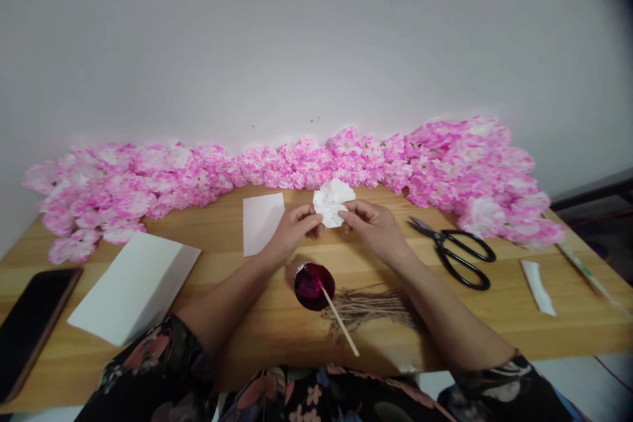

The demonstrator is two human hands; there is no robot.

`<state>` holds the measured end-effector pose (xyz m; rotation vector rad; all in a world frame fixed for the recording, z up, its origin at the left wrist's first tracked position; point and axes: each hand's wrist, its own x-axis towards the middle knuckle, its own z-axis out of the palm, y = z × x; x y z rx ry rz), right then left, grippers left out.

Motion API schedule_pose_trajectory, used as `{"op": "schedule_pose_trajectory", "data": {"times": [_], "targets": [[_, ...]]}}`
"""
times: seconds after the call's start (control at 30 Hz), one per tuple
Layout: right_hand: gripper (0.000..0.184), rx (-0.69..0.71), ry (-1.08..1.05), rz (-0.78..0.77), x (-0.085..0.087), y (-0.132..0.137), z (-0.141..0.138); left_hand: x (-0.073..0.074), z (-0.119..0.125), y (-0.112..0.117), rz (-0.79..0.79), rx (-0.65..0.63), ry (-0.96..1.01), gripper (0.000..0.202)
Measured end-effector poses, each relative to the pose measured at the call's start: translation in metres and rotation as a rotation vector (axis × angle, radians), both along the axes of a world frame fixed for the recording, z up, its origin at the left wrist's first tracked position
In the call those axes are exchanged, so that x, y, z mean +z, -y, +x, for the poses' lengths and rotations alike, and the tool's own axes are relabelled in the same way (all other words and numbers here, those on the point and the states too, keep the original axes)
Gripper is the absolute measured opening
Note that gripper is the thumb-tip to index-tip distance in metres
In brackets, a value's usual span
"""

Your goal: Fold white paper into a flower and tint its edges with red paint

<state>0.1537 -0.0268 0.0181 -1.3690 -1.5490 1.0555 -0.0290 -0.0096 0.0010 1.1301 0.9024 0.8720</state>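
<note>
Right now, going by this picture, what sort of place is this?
Probably a craft workspace: pink flowers heaped along a wooden table, scissors, and what looks like a dye dish.

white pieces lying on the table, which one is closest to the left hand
The small sheet just beside the left hand. The larger, thicker piece lies farther left near the phone, and the narrow strip lies right of the scissors.

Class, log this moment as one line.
left hand: pinches crinkled white flower; right hand: pinches same flower; behind: pink-white flowers; right: black-handled scissors
</note>
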Motion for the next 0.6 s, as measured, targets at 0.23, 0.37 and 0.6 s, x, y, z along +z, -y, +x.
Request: {"op": "schedule_pose_trajectory", "data": {"times": [0.23,0.37,0.6], "targets": [[0.031,-0.011,-0.255,-0.157,-0.002,-0.002,-0.002,0.001,0.000,-0.001,-0.137,-0.033,0.208,0.024],[0.025,-0.045,-0.112,-0.019,-0.005,0.002,-0.008,-0.001,0.000,-0.001,-0.132,-0.044,0.217,0.023],[0.020,-0.084,0.029,0.064,-0.006,0.006,-0.014,0.002,0.006,0.003,0.161,0.043,-0.118,0.033]]}}
